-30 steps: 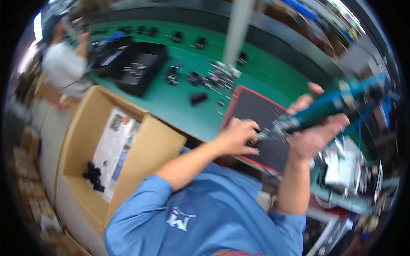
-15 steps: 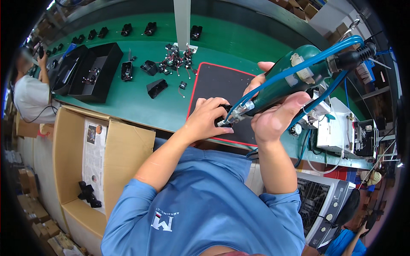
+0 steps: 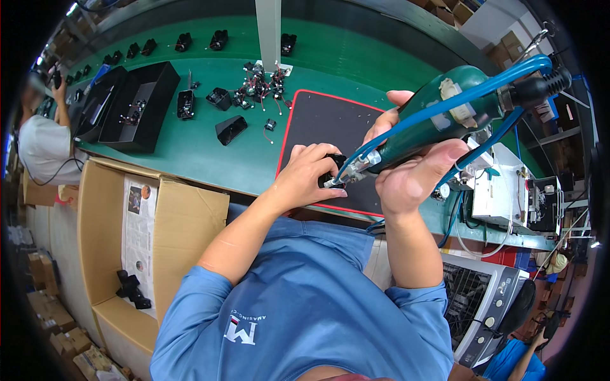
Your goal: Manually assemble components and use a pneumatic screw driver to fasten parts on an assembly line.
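Observation:
My left hand (image 3: 300,176) is closed around a small black plastic housing (image 3: 336,160), held low over the near part of a red-edged black mat (image 3: 327,120). Fingers cover most of the housing. My right hand (image 3: 406,180) grips a green air screwdriver (image 3: 416,143) from below, its fingers wrapped behind the body. The tool slants down to the left, and its metal nose meets the housing at my left fingertips. Blue air hoses (image 3: 470,95) run along the tool. The exact contact at the tip is hidden.
Left of the mat lie small wired parts (image 3: 257,89), loose black housings (image 3: 230,129) and a black box (image 3: 152,105). An open cardboard box (image 3: 190,216) stands at the bench's near left. White equipment (image 3: 499,190) is at right. A co-worker (image 3: 44,140) sits far left.
The screwdriver's rear end has shifted slightly right. The bench items appear slightly further left and up in view. Both hands keep their holds.

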A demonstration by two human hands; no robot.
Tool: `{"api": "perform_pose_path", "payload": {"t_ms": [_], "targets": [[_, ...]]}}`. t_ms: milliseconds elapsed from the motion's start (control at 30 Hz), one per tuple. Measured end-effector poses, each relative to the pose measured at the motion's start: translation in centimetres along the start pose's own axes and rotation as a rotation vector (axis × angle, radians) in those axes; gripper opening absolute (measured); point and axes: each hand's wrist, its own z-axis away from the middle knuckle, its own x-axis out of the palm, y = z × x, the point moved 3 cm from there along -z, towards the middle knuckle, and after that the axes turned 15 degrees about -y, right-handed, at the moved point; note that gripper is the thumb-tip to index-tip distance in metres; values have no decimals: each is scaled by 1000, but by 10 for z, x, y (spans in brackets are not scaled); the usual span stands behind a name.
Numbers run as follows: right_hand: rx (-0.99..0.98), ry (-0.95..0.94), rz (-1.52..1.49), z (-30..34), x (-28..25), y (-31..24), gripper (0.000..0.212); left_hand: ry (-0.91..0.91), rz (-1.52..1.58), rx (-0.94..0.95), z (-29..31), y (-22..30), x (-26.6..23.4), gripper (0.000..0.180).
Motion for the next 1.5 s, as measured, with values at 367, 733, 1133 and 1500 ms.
{"api": "perform_pose_path", "payload": {"t_ms": [367,733,1133,1500], "targets": [[6,-11,-25,1,-4,4,110,-4,6,-10,-1,0,0,39],[4,28,-35,-5,-1,1,109,-41,6,-51,-4,-2,-2,51],[-22,10,-33,-16,10,3,110,15,31,-60,-1,3,-5,80],[-9,-15,3,-11,11,6,111,14,11,-40,1,4,-4,80]]}}
